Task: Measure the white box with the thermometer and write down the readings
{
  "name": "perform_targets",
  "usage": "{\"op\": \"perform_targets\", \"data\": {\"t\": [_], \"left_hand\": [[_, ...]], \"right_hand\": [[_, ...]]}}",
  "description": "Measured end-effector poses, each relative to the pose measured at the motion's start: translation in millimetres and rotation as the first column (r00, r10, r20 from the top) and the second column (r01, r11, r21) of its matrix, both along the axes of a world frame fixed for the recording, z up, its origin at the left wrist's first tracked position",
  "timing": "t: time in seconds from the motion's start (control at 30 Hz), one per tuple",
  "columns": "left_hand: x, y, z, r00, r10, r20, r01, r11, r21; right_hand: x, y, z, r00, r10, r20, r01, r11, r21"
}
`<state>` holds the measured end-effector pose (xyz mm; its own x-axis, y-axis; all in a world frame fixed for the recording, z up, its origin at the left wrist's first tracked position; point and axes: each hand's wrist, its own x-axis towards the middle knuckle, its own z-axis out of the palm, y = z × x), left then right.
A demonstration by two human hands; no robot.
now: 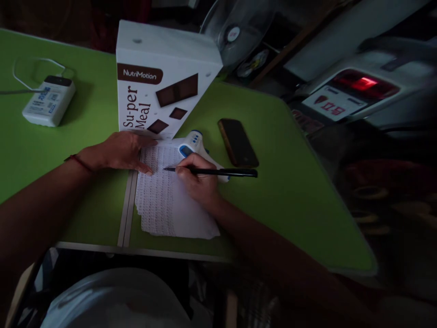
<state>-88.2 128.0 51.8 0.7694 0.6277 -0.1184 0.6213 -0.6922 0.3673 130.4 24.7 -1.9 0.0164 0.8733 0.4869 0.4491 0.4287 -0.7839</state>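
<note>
Midway, seemingly: a pen [218, 172] is pinched in the right hand [200, 182] over printed sheets [164, 205] before the NutriMotion box [160, 82], pinned by the left hand [124, 150], fingers flat, together; completed marks cannot be told.

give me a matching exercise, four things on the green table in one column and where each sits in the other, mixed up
Things:
1. pen
2. phone
3. box
4. power bank

Places:
A. far left of the table, with a white cable
B. in the right hand, tip on the paper
C. lying flat, right of the thermometer
D. standing upright beyond the left hand

Pairs: 1-B, 2-C, 3-D, 4-A
</note>
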Motion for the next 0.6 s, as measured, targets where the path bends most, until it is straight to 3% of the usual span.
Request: {"op": "perform_targets", "data": {"t": [0.27,0.6], "left_hand": [[0.7,-0.1,1.2,1.0,-0.006,0.023,0.006,1.0,-0.031],[1.4,-1.7,3.1,1.0,0.014,-0.022,-0.014,1.0,-0.024]], "right_hand": [[-1.4,0.1,0.0,0.999,-0.033,0.001,0.033,0.999,-0.03],[-2.2,0.1,-0.5,1.0,0.004,-0.006,-0.003,0.997,0.081]]}}
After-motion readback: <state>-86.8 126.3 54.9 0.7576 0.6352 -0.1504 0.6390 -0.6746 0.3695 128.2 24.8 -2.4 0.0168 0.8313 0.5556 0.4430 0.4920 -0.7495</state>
